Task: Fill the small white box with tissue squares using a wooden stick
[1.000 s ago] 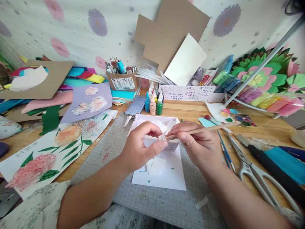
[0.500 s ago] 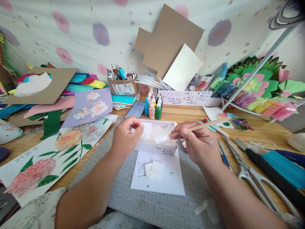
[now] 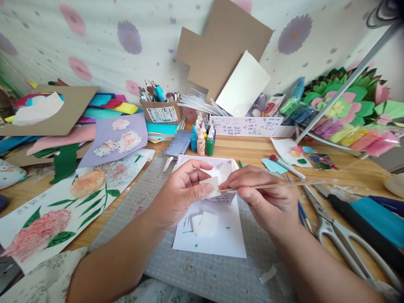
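Note:
Between thumb and fingers, my left hand (image 3: 179, 191) pinches a small white paper square (image 3: 211, 185). A thin wooden stick (image 3: 274, 186) lies in the closed fingers of my right hand (image 3: 268, 198), slanting to the right; its tip is at the paper square's right edge. Both hands are over a white box (image 3: 229, 198) with handwriting on its front, which they partly cover. Pale paper shows inside it. Nearer to me, several white paper squares (image 3: 205, 223) lie on a white sheet (image 3: 221, 247) with green marks.
A grey cutting mat (image 3: 126, 227) lies under the sheet. Glue or paint bottles (image 3: 209, 142) stand behind the box. At right are large scissors (image 3: 326, 225) and blue brushes (image 3: 304, 216). Flower artwork (image 3: 90, 185) lies at left, beside a purple sheet (image 3: 94, 134).
My left hand has moved right, out from the box, and now holds the paper square that was at the stick's tip. The stick is now lower and more level.

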Motion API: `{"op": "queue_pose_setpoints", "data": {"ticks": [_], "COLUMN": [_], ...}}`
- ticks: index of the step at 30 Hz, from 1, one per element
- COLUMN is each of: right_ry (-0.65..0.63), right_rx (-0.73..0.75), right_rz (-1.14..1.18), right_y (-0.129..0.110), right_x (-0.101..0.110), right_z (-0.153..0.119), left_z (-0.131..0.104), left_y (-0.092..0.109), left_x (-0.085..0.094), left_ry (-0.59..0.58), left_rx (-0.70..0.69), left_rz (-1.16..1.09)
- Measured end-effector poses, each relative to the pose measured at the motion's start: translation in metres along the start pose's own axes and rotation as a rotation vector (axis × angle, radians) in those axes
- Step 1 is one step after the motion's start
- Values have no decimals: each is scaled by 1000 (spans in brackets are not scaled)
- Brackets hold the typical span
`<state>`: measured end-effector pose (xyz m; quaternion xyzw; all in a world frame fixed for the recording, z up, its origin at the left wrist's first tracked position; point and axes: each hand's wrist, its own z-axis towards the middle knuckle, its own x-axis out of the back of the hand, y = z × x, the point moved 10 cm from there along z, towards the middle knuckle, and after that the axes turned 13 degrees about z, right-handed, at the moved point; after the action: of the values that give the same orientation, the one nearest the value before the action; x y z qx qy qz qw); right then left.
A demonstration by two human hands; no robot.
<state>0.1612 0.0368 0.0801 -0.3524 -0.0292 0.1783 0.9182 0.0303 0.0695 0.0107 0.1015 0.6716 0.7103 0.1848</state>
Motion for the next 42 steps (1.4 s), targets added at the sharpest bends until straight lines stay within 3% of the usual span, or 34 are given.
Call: {"op": "queue_pose_setpoints", "data": {"ticks": [5, 12, 22, 31, 34, 37, 38, 40, 42], "right_ry": [27, 98, 87, 65, 66, 83, 88, 82, 69], "right_rx": [-35, -27, -63, -71, -65, -54, -51, -40, -32], "right_rz": [13, 155, 126, 20, -32, -69, -73, -73, -80], "right_y": [6, 13, 16, 13, 11, 9, 9, 8, 7], "right_x": [2, 8, 7, 5, 5, 6, 7, 6, 4], "right_z": [-2, -4, -5, -3, -2, -1, -1, 0, 0], "left_z": [1, 2, 3, 1, -2, -18, -23, -23, -18], "left_y": [3, 1, -2, -2, 12, 47, 54, 57, 50], "left_x": [6, 6, 6, 10, 16, 26, 24, 15, 5], "left_ry": [70, 76, 68, 108, 197, 419, 445, 373, 245], "left_rx": [-33, -33, -22, -33, -139, -406, -468, -492, -431], "left_rz": [-22, -5, -4, 145, 319, 602, 674, 754, 764]}}
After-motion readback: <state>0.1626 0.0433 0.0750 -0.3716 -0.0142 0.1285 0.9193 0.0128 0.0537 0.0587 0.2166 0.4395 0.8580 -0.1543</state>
